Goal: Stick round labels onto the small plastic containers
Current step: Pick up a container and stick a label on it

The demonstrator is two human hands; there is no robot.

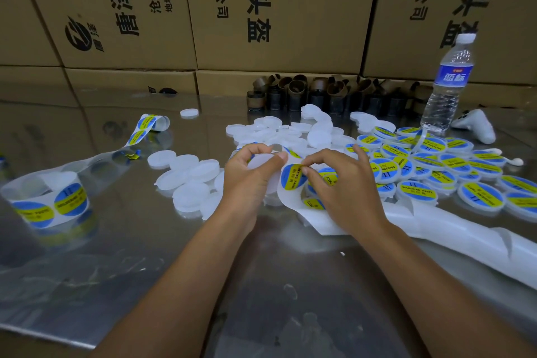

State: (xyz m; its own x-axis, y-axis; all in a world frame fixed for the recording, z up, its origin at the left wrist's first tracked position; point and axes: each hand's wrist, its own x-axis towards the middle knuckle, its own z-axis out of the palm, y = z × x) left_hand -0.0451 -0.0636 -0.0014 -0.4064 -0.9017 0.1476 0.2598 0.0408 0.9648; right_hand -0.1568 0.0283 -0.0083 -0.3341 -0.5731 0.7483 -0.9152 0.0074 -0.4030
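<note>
- The left hand [251,179] is gripping a small unlabelled plastic container [261,161] at the frame's centre, with fingers and thumb curling round its rim.
- The right hand [345,186] is pinching the edge of a round blue-and-yellow label [291,180] between thumb and forefinger, just right of that container. Below it a white backing strip [465,229] is trailing toward the lower right.
- Bare containers [189,180] are lying left of centre, and labelled ones [465,171] are piling up at right.
- A shiny metal tabletop [261,270] is reflecting everything (smeary near the bottom edge).
- Printed cardboard cartons [261,9] are walling off the top of the frame, with brown tube cores [305,93] and a water bottle [447,81] standing before them.
- A label roll [49,200] is sitting at far left.
</note>
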